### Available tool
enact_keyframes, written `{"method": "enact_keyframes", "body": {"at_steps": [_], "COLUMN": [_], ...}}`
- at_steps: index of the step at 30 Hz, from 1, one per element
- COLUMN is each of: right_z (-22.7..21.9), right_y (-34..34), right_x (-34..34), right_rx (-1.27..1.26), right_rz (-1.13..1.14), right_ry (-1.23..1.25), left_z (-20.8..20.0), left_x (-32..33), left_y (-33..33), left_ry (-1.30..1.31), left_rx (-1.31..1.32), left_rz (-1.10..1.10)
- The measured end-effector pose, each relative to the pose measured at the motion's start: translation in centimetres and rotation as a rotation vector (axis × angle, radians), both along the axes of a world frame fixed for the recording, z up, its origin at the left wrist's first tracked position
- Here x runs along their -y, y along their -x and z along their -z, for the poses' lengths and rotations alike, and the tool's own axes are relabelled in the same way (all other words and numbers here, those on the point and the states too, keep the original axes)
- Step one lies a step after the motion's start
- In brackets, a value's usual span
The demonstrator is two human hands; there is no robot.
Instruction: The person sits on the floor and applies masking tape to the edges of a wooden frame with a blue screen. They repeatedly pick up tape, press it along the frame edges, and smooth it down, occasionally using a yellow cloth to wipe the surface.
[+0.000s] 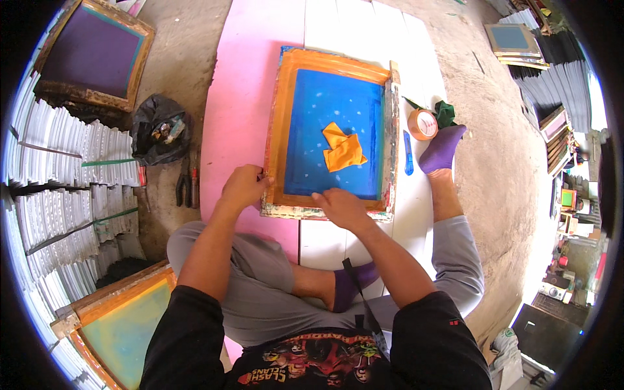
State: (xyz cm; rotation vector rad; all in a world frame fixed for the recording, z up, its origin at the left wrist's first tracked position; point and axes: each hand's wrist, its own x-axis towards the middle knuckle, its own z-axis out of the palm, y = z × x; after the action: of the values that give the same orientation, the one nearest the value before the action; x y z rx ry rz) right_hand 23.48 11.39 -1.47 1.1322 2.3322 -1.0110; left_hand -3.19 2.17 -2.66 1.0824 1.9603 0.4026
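Observation:
A screen printing frame (275,143) with a wooden border covered in brown tape lies in front of me. Its blue mesh (318,97) carries several pale spots. On the mesh rests a crumpled orange cloth (346,153). My left hand (244,187) is closed on the frame's left edge near the close corner, fingertips at the wood. My right hand (342,208) lies over the near rail with its fingers bent together at the mesh's lower border. Whatever those fingers may pinch is hidden.
Right of the frame are a blue cutter (408,153), a brown tape roll (422,124) and a dark green cloth (444,114). Pliers (184,187) and a black plastic bag (160,130) lie on the left floor beside stacked white sheets (65,146). Another screen (130,331) stands lower left.

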Motion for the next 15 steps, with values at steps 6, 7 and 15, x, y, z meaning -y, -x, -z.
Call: {"method": "enact_keyframes", "body": {"at_steps": [6, 7, 15], "right_z": [-1.2, -1.2, -1.5], "right_y": [-4.7, -5.2, -6.6], "right_x": [-3.4, -3.8, -6.6], "right_rx": [0.253, 0.259, 0.355], "right_rz": [-0.010, -0.039, -0.506], "right_ry": [-0.005, -0.035, -0.249], "left_z": [0.2, 0.1, -0.1], "left_x": [0.3, 0.2, 0.5], "left_y": [0.0, -0.1, -0.5], "left_ry": [-0.048, -0.058, -0.086], "left_rx": [-0.028, -0.034, -0.092], "left_rz": [-0.010, -0.002, -0.024]}}
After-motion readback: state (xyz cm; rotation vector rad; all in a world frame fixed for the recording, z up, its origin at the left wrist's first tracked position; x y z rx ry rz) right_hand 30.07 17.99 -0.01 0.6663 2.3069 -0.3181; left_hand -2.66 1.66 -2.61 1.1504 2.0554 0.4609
